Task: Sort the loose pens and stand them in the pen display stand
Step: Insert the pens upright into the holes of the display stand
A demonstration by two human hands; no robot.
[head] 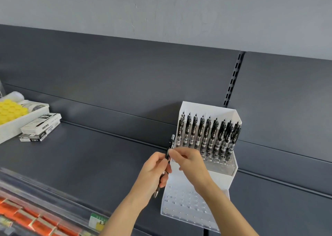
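Dark grey shelf (89, 155) carries a white pen display stand (221, 183) at 3 o'clock of centre. Its upper tier holds a row of black pens (208, 133) standing upright; the lower tier (183, 203), toward 6 o'clock, shows open holes.

One loose pen (171, 143) is held just beside the stand's left edge, clicker toward 12 o'clock, tip toward 7 o'clock, not seated in any hole. Left hand (154, 171): fingers curled round the lower barrel. Right hand (190, 164): thumb and forefinger pinched on the upper barrel.

At 9 o'clock lie stacked pen boxes (40, 128) beside a white tray (18, 126) of yellow-capped items (9, 111).
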